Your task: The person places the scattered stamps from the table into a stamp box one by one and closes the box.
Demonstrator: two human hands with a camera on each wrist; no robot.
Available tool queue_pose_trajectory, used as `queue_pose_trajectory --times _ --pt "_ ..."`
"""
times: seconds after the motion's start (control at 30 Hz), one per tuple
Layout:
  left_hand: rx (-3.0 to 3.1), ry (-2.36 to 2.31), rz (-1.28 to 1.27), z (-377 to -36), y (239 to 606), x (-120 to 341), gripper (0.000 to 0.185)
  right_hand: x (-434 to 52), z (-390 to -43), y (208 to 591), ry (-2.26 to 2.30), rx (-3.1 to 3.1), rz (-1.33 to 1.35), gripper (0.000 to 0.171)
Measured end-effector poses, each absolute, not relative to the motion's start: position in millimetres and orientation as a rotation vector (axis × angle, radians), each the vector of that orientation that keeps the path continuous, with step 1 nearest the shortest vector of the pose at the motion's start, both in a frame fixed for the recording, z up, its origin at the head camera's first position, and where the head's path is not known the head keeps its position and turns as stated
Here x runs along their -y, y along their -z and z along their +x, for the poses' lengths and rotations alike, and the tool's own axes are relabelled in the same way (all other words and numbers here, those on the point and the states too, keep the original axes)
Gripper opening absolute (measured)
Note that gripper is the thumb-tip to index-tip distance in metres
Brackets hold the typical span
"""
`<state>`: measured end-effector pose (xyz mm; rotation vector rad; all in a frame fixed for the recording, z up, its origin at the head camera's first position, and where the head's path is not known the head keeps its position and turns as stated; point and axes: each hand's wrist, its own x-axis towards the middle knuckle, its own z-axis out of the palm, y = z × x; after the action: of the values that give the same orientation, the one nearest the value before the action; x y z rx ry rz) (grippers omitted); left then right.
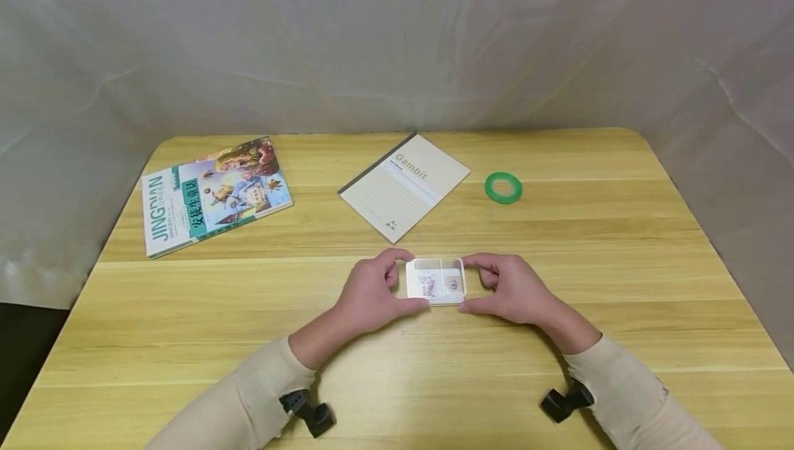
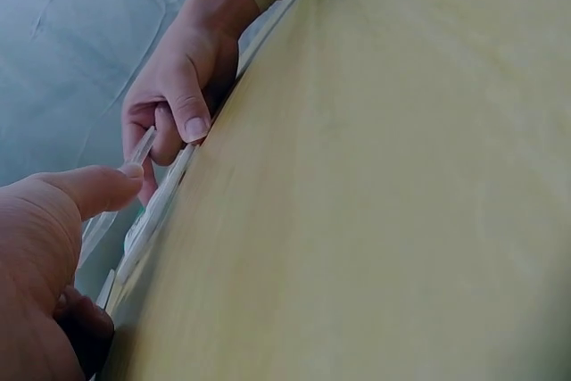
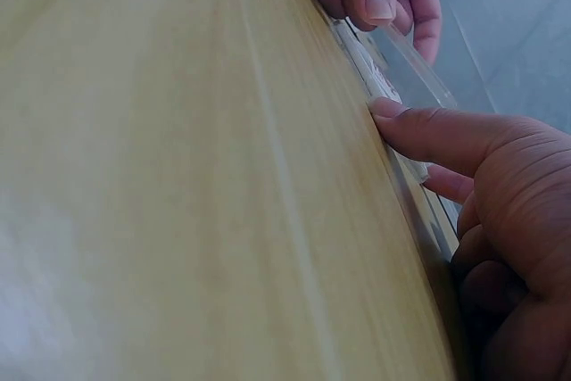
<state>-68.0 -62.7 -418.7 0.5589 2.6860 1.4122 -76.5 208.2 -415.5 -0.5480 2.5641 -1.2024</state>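
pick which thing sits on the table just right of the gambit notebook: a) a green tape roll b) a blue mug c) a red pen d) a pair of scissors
a: a green tape roll lies flat on the wooden table just right of the Gambit notebook, well beyond the small clear case that both hands hold.

Six things on one table, two hands.

One clear box (image 1: 436,282) held between one left hand (image 1: 371,293) and one right hand (image 1: 512,289); beyond the grip, one notebook (image 1: 403,185), one tape ring (image 1: 503,187) right of it, one picture book (image 1: 213,193) far left; one table (image 1: 620,264).
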Motion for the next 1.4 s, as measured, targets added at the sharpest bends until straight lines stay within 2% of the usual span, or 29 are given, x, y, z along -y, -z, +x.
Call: queue_pose_trajectory --times 0.27,1.4 --pt "-2.742 -1.324 0.616 -69.8 420.9 60.9 0.069 -208.3 -76.5 414.6 1.206 -2.566 -0.558 0.061" --pt "-2.751 -1.116 0.582 -68.5 417.8 59.3 0.069 -210.7 -75.8 418.1 1.237 -2.592 -0.567 0.060"
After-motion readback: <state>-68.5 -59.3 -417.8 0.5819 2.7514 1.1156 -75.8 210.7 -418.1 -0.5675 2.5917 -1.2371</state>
